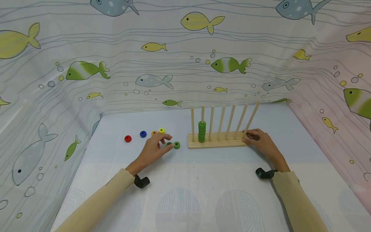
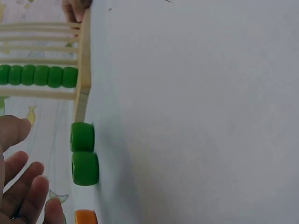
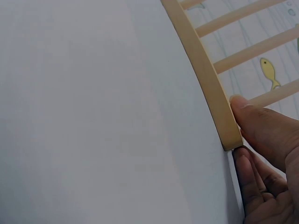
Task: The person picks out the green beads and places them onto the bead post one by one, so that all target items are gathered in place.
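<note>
A wooden peg stand (image 1: 218, 140) with several upright pegs stands at centre right, and several green beads (image 1: 202, 131) are stacked on its second peg from the left. My right hand (image 1: 264, 143) grips the right end of the base; in the right wrist view the thumb (image 3: 261, 123) lies on the base top and curled fingers are at its end. Left of the stand, my left hand (image 1: 152, 149) hovers over two loose green beads (image 1: 176, 145), fingers apart and bent loosely. In the left wrist view nothing is between its fingers (image 2: 32, 198), and the green beads (image 2: 85, 168) lie beside them.
A red bead (image 1: 128, 138), a blue bead (image 1: 143, 134), an orange bead (image 1: 154, 132) and a yellow bead (image 1: 161, 130) lie on the table (image 1: 197, 183) around and left of the left hand. Fish-patterned cloth (image 1: 185, 67) closes off the back and sides.
</note>
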Demonstrator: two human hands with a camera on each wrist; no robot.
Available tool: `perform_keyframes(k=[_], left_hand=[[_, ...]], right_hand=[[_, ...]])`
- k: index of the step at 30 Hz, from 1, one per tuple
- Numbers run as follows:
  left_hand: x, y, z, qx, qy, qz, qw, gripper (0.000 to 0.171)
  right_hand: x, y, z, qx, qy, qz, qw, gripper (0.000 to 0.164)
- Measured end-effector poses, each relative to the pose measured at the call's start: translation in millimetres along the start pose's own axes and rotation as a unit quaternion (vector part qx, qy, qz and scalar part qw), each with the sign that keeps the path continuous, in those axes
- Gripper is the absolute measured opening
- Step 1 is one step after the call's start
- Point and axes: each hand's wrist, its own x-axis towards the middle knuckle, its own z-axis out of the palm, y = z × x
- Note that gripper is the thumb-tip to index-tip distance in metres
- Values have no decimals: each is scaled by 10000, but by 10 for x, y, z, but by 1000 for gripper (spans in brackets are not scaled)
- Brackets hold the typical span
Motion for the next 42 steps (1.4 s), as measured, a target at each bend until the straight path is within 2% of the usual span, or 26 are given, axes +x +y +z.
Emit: perform_keyframes(k=[4,17,31,42], left_hand=[[-33,-42,9,-71,-25,-87,9999,37],[-118,-132,70,-31,-305,-741,9968,40],[-134,-134,117,124,-336,-864,9956,36],[-121,-152,148,168,-324,-864,9956,32]], right_hand=[[-3,-7,2,-10,2,1,10000,61],[-7,-20,-2,-51,25,-21,10000,59],[-21,-44,4,86,-35,-75,9999,58],[-16,-34,-1,-22,10,-75,10000,58]])
